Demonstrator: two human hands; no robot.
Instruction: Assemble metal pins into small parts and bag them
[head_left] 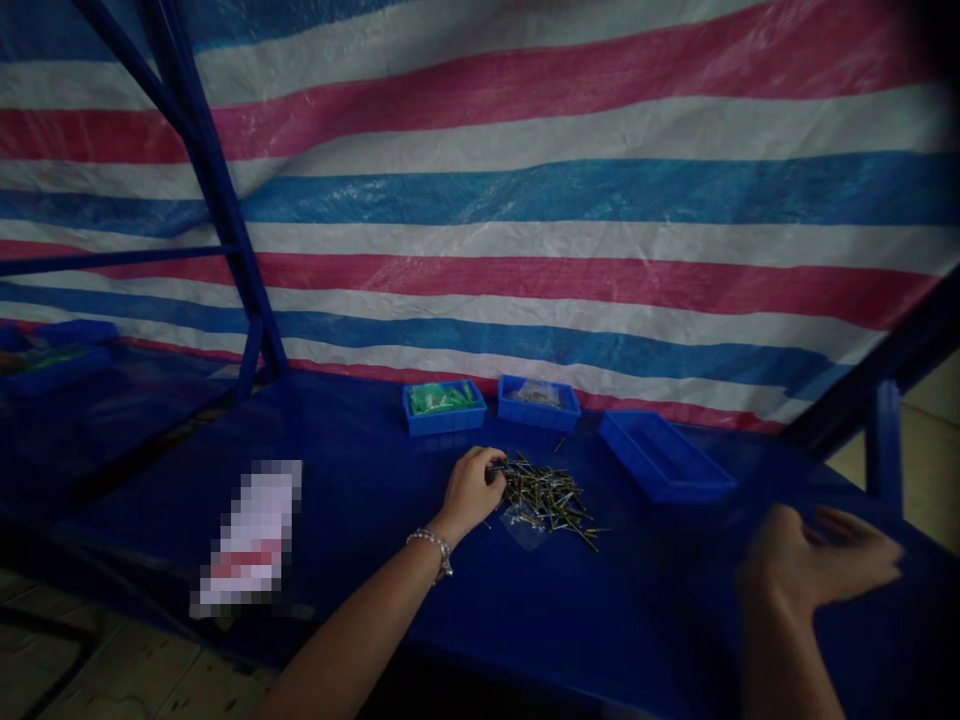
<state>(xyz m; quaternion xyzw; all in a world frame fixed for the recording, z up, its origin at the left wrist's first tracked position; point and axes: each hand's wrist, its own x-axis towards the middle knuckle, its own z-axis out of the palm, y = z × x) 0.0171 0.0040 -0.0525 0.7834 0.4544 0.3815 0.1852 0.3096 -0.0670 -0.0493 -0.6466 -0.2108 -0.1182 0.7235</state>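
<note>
A pile of thin metal pieces (551, 492), brassy and silver and resembling drill bits or long screws, lies on the blue table (360, 480). At its left edge is my left hand (474, 485), fingers curled in towards the thumb against the pieces; what they pinch is hidden. A small clear plastic bag (525, 527) lies at the near side of the pile. Well to the right, over the table's edge area, my right hand (817, 560) is blurred by motion. Its fingers extend to the right, apart from one another, and I see nothing held.
Behind the pile stand a blue bin with green packets (444, 408) and a blue bin with a clear bag (538, 402). An angled blue bin (667, 457) is at right. A pixelated pale sheet (251, 535) lies left. Blue frame posts (217, 190) and a striped tarp (525, 190) rise behind.
</note>
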